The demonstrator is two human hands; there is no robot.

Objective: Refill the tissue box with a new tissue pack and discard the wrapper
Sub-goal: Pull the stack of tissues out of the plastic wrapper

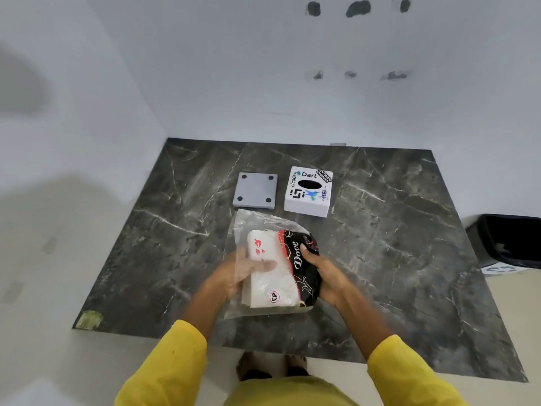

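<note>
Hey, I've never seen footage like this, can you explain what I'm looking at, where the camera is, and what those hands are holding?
One picture, from a camera worn on a person's head, looking down at their own arms. There is no machine. The left hand and right hand each have a grip on a tissue pack in clear plastic wrapper, above a dark marble surface. Beyond it sit a white tissue box with stickers and a grey square base plate. A black bin stands at the right.
</note>
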